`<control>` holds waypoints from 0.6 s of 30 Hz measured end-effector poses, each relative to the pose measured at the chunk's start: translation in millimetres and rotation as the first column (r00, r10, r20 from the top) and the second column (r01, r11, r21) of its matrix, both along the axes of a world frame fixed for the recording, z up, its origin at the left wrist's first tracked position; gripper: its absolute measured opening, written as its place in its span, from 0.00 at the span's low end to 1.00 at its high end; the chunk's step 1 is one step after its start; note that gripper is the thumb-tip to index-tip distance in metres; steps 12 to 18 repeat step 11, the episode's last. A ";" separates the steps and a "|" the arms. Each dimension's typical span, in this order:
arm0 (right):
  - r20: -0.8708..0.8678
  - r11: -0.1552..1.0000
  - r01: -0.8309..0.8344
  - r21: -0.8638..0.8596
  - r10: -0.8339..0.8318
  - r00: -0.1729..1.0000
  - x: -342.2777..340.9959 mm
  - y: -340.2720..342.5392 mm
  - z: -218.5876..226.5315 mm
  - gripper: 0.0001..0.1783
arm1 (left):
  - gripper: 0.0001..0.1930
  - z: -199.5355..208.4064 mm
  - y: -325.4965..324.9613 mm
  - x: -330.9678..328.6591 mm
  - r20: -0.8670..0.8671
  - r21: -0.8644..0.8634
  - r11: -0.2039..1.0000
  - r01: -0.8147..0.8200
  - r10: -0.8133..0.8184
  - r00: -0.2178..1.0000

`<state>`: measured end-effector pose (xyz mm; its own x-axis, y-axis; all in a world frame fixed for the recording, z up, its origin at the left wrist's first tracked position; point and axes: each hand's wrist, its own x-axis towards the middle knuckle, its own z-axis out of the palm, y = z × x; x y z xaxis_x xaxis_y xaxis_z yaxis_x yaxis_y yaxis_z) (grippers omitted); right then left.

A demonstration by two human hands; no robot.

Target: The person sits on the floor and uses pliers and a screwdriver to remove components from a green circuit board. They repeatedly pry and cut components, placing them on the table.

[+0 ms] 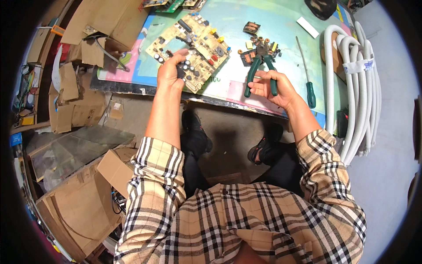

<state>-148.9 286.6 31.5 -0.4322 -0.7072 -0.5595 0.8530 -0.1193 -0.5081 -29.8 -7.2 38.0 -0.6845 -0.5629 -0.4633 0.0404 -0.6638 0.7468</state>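
My left hand (171,72) grips a tan circuit board (204,44) by its near left part, with the thumb over the top. The board carries black capacitors, yellow and red parts, and has a cut-out in it. In my right hand (277,88) are pliers (254,75) with dark green handles, their handles spread apart. Their jaws point away from me, over a small heap of loose electronic parts (274,47). To the right of that hand a screwdriver (310,90) with a green handle lies on the table.
Coiled white corrugated hose (358,88) takes up the table's right side. More circuit boards (171,5) lie at the far edge, near a white strip (307,27) and a dark object (321,8). Cardboard boxes (81,207) crowd the left. The table's near edge (211,100) runs below my hands.
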 end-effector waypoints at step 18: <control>-0.280 0.852 -0.483 0.201 0.523 0.805 38.5 -0.1 19.3 0.18 | 0.14 10.6 11.9 -2.9 -0.019 -0.170 0.985 -0.026 0.023 1.000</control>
